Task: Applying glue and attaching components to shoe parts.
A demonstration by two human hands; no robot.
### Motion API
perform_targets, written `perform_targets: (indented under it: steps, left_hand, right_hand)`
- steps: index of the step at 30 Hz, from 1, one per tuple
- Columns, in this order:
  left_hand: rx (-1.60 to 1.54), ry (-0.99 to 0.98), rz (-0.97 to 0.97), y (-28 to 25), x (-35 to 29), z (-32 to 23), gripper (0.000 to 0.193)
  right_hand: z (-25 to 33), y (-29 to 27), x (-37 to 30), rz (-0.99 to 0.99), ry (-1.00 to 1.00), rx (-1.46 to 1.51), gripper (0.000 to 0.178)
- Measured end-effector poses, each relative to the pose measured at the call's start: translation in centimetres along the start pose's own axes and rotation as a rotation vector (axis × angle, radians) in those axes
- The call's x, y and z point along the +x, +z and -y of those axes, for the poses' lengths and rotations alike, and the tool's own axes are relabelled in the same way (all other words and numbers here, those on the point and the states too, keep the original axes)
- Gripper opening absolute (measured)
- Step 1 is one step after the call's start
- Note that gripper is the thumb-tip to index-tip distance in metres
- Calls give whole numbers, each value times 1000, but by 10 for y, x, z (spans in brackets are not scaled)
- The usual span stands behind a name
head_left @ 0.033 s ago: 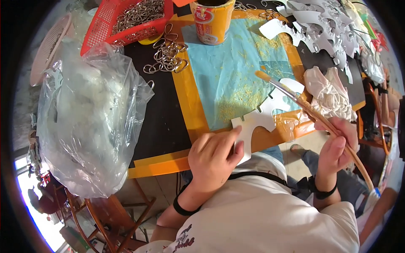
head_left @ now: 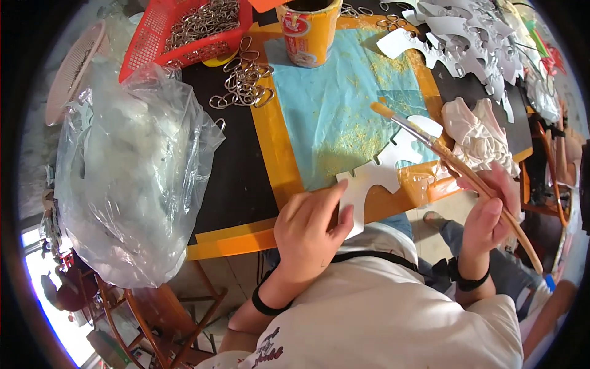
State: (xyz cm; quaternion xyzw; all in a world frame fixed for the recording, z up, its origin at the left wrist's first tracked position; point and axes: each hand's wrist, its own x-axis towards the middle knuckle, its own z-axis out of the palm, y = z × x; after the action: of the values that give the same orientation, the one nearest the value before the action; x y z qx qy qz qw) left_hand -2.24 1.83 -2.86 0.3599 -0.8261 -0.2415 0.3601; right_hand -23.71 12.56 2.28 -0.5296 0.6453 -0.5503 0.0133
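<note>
left hand point(head_left: 310, 230): pressed flat on the near end of a white cut-out shape point(head_left: 375, 178), fingers spread over its edge, pinning it to the table. Not a closed grasp, more a hold-down.
right hand point(head_left: 488, 215): wrapped around the handle of a long wooden brush point(head_left: 455, 163), thumb along the shaft. Firm hold, handle tail ran down past the wrist to the lower right.
brush tip: bristles sat over the light blue sheet point(head_left: 332, 98), just above the far end of the cut-out. Could not tell whether they touched it.
cut-out position: lay across the near right corner of the blue sheet, partly over the orange border tape point(head_left: 276, 141), near the table edge in front of the person.
change: none readable. The other picture was taken at the same instant and showed the same pose, so hands, brush and cut-out all matched.
meaning for the work: judged as mid-coating of the cut-out, piece held steady, brush poised at the far end. Yellowish smears on the blue sheet fit glue or paint use.
tin can point(head_left: 310, 31): stood at the far edge of the blue sheet, well away from the brush.
metal rings point(head_left: 243, 83): loose pile on the black table top, left of the sheet; more sat in a red basket point(head_left: 184, 34) behind.
plastic bag point(head_left: 132, 178): large, clear, stuffed with pale material, far left.
white stack point(head_left: 467, 34): pile of similar cut-outs, far right.
crumpled cloth point(head_left: 479, 135): whitish, just beside the brush shaft on the right.
</note>
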Motion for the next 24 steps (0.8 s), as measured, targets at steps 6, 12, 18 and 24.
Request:
perform_targets:
  steps: [6, 12, 18, 24]
  left_hand:
    - [-352, -434, 70, -7, 10, -12, 39]
    - [-228, -321, -146, -34, 42, -30, 19]
    - [267, 428, -151, -53, 58, -24, 14]
    - [335, 367, 45, -38, 12, 2, 18]
  right_hand:
    - [-21, 0, -8, -53, 140, 215, 48]
    - [-35, -8, -6, -136, 234, 421, 42]
    - [-38, -20, 4, -344, 186, 532, 31]
    - [-13, -13, -11, -78, 141, 401, 34]
